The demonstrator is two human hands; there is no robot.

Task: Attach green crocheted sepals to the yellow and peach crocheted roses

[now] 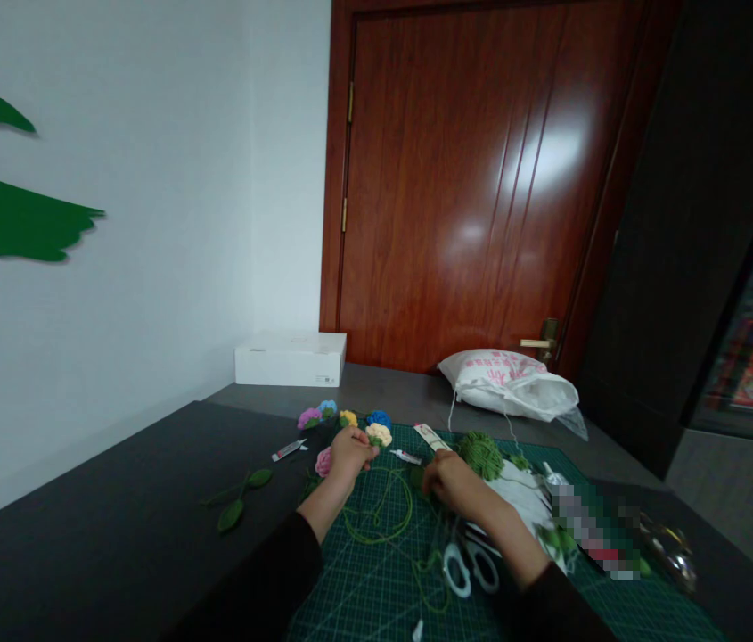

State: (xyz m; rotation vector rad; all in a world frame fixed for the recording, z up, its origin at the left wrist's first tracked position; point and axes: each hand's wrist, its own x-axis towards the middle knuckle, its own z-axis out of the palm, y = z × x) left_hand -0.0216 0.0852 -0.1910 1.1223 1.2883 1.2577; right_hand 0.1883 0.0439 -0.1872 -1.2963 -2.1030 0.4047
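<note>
A cream crocheted flower (pixel 380 433) is pinched in the fingers of my left hand (pixel 352 451), which is closed over the cutting mat. Partly behind my wrist lies a pink crocheted flower (pixel 323 461). Yellow (pixel 347 418) and blue (pixel 380 417) crocheted flowers rest just beyond. My right hand (pixel 448 481) is closed with its fingers curled down; what they hold, if anything, is hidden. A dark green piece (pixel 417 477) shows beside those fingers. Between my forearms, loose green yarn (pixel 382 533) curves over the mat. Scissors (pixel 457 571) with white handles lie under my right forearm.
The green gridded cutting mat (pixel 356 597) covers part of the dark table. Green yarn (pixel 481 455), a small tube (pixel 406 456) and another tube (pixel 289 449) lie around. Crocheted leaves (pixel 231 515) are at left. A white box (pixel 290 358) and white sack (pixel 503 379) stand behind.
</note>
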